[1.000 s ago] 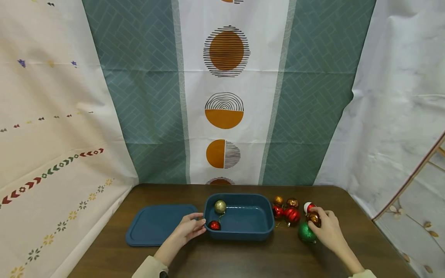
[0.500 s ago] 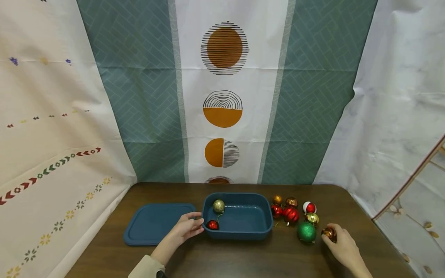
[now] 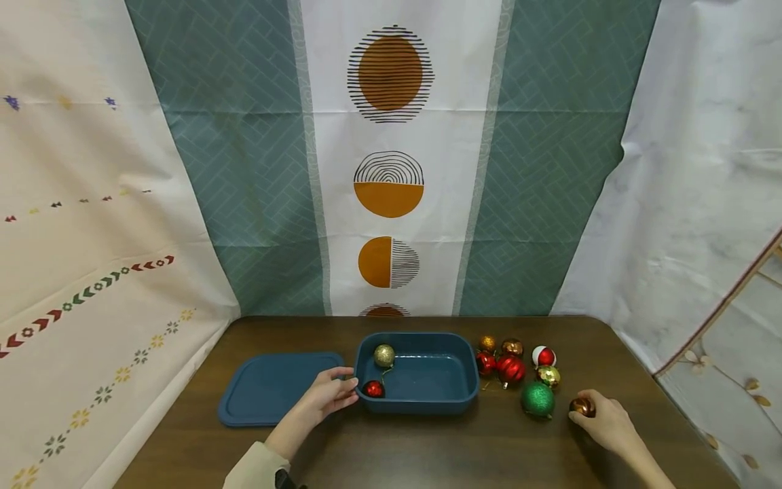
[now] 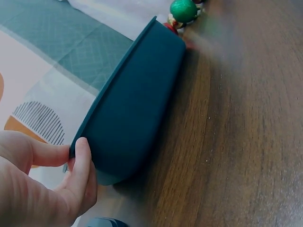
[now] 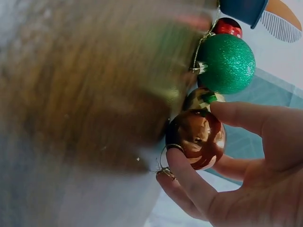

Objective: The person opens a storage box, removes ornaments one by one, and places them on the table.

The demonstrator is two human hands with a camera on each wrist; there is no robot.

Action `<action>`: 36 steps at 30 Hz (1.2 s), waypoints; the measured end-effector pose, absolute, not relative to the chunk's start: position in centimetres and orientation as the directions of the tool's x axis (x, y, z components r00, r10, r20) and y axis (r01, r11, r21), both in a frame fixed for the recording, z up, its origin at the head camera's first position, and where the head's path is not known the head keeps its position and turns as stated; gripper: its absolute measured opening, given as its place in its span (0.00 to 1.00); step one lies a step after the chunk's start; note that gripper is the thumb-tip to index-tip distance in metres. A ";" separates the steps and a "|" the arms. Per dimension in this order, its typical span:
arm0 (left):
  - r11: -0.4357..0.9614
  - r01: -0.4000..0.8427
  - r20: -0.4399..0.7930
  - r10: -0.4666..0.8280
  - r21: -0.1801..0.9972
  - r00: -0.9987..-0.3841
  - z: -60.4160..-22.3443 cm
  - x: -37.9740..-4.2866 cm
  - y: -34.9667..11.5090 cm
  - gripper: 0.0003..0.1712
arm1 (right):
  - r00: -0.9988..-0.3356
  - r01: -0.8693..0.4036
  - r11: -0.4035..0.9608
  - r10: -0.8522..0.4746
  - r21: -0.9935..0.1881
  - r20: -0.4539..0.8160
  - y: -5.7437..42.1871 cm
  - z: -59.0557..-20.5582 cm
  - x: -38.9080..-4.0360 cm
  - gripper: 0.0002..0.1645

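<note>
My left hand [image 3: 326,395] pinches the left rim of a blue rectangular box [image 3: 421,407]. In the left wrist view, thumb and fingers grip the box's edge. Inside lie a gold glitter bauble [image 3: 384,355] and a small red bauble [image 3: 373,388]. At the right of the table, my right hand [image 3: 611,422] holds a shiny brown Christmas bauble [image 5: 199,135] between thumb and fingers, low over the tabletop or on it; I cannot tell which. A green glitter bauble [image 3: 538,399] and a shiny gold bauble [image 3: 548,375] are to its left.
Between box and right hand lie a ribbed red bauble [image 3: 510,369], another red bauble [image 3: 485,363], an orange one [image 3: 487,343], a brown one [image 3: 512,347] and a red-and-white one [image 3: 543,356]. A flat blue lid [image 3: 275,390] lies left of the box on the wooden table [image 3: 391,455].
My right hand has carried the brown bauble right and toward me, away from the green one, uncovering the gold bauble. The left hand stays at the box rim.
</note>
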State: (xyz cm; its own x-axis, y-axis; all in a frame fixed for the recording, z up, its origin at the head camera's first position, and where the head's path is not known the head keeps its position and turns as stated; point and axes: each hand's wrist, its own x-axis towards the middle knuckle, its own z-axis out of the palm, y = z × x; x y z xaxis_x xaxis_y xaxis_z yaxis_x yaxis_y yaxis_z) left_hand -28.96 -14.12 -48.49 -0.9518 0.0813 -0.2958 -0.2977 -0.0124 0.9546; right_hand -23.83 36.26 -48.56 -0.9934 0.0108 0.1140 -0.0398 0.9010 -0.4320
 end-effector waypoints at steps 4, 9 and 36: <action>-0.017 -0.298 -0.295 0.084 0.954 -0.952 -48.6 -29.2 -14.0 0.26 | -0.997 -0.029 0.904 0.006 -0.427 0.079 36.4 -48.4 -23.9 0.32; -0.019 -0.303 -0.301 0.082 0.953 -0.950 -48.7 -29.2 -14.1 0.26 | -0.999 -0.028 0.895 -0.010 -0.445 0.044 36.4 -47.5 -24.0 0.38; -0.017 -0.298 -0.296 0.082 0.954 -0.952 -48.5 -28.8 -14.1 0.29 | -0.996 -0.075 0.820 -0.032 -0.567 0.086 34.4 -45.3 -24.4 0.25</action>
State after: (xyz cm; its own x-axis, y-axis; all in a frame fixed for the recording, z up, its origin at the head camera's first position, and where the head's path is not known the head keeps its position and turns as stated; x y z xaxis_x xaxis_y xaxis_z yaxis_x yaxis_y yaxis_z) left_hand -28.77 -14.10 -48.53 -0.9517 0.0823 -0.2959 -0.2982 -0.0170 0.9543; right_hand -24.43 34.38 -45.33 -0.9958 -0.0319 0.0859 -0.0751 0.8200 -0.5673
